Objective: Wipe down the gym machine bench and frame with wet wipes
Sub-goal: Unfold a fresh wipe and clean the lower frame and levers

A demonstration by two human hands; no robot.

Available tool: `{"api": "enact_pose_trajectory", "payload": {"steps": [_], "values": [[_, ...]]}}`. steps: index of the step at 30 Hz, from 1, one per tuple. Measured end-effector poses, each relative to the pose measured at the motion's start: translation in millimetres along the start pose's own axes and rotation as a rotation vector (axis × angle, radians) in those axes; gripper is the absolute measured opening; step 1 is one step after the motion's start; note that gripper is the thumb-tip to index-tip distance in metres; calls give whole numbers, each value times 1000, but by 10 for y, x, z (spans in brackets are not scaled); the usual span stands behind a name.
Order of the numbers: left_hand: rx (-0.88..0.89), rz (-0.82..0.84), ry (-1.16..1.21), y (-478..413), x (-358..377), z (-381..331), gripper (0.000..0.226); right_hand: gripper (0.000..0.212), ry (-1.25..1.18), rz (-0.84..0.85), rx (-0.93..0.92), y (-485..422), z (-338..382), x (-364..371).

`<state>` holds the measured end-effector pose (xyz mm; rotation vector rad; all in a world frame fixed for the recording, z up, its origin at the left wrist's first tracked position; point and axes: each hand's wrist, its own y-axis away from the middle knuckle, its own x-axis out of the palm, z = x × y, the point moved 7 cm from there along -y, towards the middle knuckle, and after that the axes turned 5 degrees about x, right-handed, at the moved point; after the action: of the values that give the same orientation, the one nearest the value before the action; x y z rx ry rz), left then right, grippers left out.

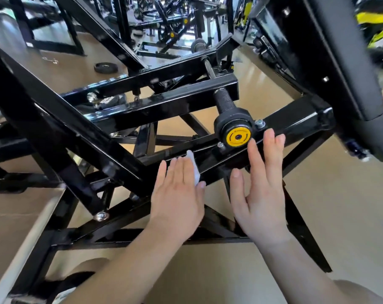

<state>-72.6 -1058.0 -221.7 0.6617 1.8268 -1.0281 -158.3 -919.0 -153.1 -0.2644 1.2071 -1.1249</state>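
Note:
The gym machine's black steel frame (81,137) fills the view, with a slanting crossbar (295,115) running from lower left to upper right. My left hand (177,194) lies flat on that bar, pressing a white wet wipe (195,167) against it; only the wipe's edge shows past my fingers. My right hand (262,189) rests beside it with fingers spread, holding nothing, fingertips on the bar just below a black pivot hub with a yellow cap (237,137). The black padded bench (344,62) hangs at the upper right.
A threaded rod with a coil (223,99) runs into the hub. A small black weight plate (106,67) lies on the tan floor at the upper left. Other black machines (170,23) stand behind. Yellow equipment (374,18) shows at the far right.

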Motion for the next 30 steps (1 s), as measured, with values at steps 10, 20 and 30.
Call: {"api": "enact_pose_trajectory", "payload": {"steps": [10,20,30], "values": [[-292,-183,863,-180,-539,-112,43,45,23,-146,-20,-122,17,-271],[284,-141,161,-942,-1214,-1162,41,55,-103,-214,149,-287,-293,-655],[399,16,482,-493,-902,-1631,56,47,-229,-233,141,-275,-487,-819]]}}
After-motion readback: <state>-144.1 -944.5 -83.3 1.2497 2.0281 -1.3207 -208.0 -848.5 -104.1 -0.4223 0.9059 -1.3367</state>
